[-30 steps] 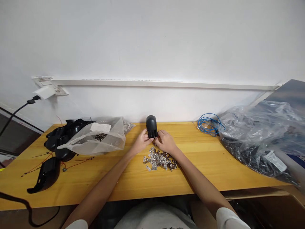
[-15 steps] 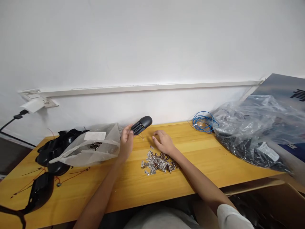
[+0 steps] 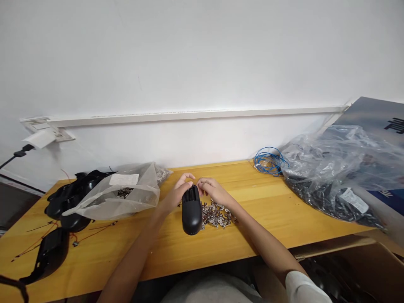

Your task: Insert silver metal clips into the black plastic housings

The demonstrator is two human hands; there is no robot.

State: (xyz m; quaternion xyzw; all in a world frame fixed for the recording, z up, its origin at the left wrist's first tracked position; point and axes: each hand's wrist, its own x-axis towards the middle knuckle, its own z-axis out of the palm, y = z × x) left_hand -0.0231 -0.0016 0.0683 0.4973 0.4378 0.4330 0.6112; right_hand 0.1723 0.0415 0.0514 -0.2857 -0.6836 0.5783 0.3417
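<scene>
A black oval casing with open slots at its far end is held by my left hand, whose thumb and fingers grip that slotted end. The rounded end points toward me. My right hand is at the casing's far right corner, its fingers bent together; what they hold, if anything, is too small to make out. Beneath and right of the casing, a pile of small shiny metal pieces lies on the wooden table.
On the left lie a translucent bag of small metal parts, black shells and thin red and black wires. Coiled blue wire and a large plastic bag of black parts are at the right. A cardboard box stands below the table's edge.
The casing has come nearer and turned, its slotted end now pointing away from me. My left hand has moved right with it, and my right hand now meets the casing's far end.
</scene>
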